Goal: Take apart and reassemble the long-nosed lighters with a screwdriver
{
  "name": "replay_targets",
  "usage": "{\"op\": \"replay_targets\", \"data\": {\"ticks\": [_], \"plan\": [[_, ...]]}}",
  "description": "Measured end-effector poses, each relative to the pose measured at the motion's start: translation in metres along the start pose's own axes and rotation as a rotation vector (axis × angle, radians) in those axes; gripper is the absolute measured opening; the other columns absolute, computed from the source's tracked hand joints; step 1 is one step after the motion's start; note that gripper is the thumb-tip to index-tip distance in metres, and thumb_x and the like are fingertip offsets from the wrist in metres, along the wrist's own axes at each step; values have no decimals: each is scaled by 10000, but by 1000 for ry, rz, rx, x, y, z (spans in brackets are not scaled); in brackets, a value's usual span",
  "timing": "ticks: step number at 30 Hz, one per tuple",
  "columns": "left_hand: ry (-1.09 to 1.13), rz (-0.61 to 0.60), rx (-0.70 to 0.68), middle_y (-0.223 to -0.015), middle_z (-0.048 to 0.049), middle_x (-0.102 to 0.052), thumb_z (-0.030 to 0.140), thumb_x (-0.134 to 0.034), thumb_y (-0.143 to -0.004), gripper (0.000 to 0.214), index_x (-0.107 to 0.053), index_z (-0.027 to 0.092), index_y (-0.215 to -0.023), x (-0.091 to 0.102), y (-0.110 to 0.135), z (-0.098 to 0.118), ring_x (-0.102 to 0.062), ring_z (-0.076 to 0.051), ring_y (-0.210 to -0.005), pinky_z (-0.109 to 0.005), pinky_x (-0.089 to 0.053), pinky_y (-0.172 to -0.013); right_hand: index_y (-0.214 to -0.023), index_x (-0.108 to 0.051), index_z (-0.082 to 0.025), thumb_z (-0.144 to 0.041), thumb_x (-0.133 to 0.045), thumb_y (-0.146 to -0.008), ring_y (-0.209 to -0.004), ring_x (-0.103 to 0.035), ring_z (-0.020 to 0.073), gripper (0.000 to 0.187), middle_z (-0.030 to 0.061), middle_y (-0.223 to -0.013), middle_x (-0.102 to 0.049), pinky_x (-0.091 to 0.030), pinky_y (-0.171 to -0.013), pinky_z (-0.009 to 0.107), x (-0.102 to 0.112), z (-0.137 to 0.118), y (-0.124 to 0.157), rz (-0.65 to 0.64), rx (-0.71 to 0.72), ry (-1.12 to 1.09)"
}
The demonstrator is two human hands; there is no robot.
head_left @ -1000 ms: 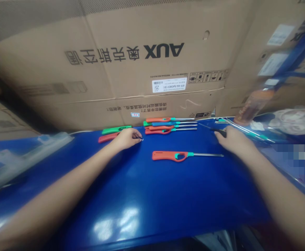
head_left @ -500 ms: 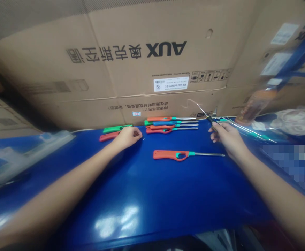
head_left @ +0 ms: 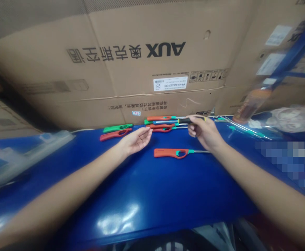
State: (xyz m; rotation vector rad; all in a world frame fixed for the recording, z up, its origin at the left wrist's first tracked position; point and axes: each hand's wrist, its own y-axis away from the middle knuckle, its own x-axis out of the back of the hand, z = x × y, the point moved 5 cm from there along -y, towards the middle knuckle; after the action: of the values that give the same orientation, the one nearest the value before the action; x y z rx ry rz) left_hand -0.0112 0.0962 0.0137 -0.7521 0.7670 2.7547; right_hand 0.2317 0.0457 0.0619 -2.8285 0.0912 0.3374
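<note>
while left hand (head_left: 138,140) curls loosely, right (head_left: 204,131) grips screwdriver (head_left: 184,121).

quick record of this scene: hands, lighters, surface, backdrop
left hand: fingers bent; anything held too small to tell
right hand: holds black-and-yellow-handled metal screwdriver, pointing left
front: orange plastic long-nosed lighter, nozzle partly behind right forearm
back: multicoloured lighter cluster; green plastic handle, red plastic handle further left
surface: glossy blue tabletop
backdrop: brown cardboard box
</note>
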Motion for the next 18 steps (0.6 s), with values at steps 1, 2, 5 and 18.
{"op": "replay_targets", "data": {"ticks": [1,2,5,18], "plan": [[28,0,12,-765,-46,-737,83,-557,-972,174,-684,105,-857,-2,2,-5,-723,-89,-660,-172,-609,-632,-858,-724,-161,-410,-788,-730,-442,-437,81,287,-53,-527,-502,-303,-425,238,-1,7,4,-12,3,37],[51,1,21,-773,-52,-740,87,-562,-971,164,-684,101,-862,-4,4,-10,-729,-99,-669,-181,-615,-634,-862,-727,-163,-407,-778,-749,-445,-446,84,273,-49,-532,-519,-312,-433,241,-2,12,8,-27,13,74],[106,8,31,-784,-60,-745,99,-567,-971,159,-688,96,-868,-10,10,-20,-740,-116,-685,-195,-626,-643,-865,-735,-171,-388,-753,-791,-443,-450,85,230,-51,-527,-533,-323,-450,246,-1,21,15,-39,75,167],[231,31,41,-728,-57,-746,54,-553,-966,181,-693,69,-852,-20,16,-27,-741,-114,-644,-164,-627,-630,-893,-752,-196,-361,-725,-828,-427,-444,84,179,-58,-505,-532,-331,-453,246,3,22,15,-28,167,242]]}}
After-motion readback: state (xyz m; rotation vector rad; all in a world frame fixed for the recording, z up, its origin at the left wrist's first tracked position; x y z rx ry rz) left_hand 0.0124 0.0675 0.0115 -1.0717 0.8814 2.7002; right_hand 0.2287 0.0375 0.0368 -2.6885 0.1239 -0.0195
